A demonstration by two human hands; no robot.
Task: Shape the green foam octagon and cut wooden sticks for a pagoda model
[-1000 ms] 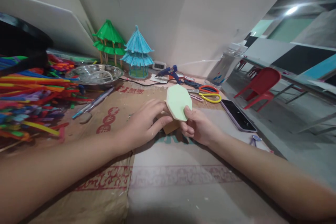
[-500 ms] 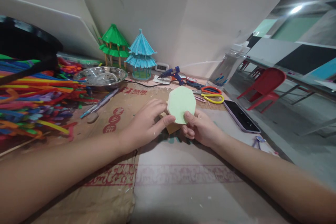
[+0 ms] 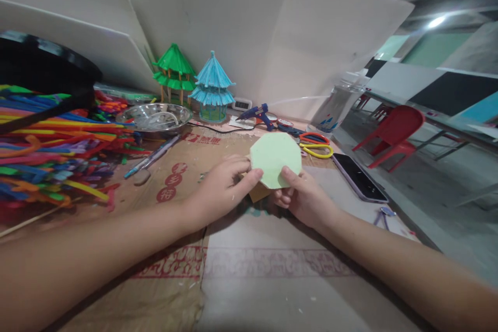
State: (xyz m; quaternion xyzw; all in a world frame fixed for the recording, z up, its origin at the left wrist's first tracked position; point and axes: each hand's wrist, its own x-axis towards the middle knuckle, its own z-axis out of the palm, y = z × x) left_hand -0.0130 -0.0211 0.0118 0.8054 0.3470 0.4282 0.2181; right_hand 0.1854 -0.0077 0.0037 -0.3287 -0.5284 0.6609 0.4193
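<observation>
A pale green octagonal piece [image 3: 274, 158] is held up over the table between both hands. My left hand [image 3: 227, 181] grips its left edge, thumb on the front face. My right hand [image 3: 305, 194] pinches the lower right edge, with the thumb on the front and fingers curled behind. Below the octagon a brown cardboard corner [image 3: 260, 192] shows; whether a hand holds it is hidden. Behind stand a green two-tiered model pavilion [image 3: 175, 72] and a blue one [image 3: 212, 88], with a blue glue gun [image 3: 259, 114] to their right.
Colourful pipe cleaners [image 3: 50, 150] pile up at the left, beside a metal dish [image 3: 153, 118] and pens [image 3: 151, 156]. Scissors [image 3: 317, 150], a phone [image 3: 360, 177] and a clear bottle [image 3: 337, 104] are at the right. A red chair [image 3: 392, 132] stands beyond the table.
The green octagon has turned to face the camera more fully and appears wider. Both hands have shifted slightly right and keep their hold. The whole view has moved a little.
</observation>
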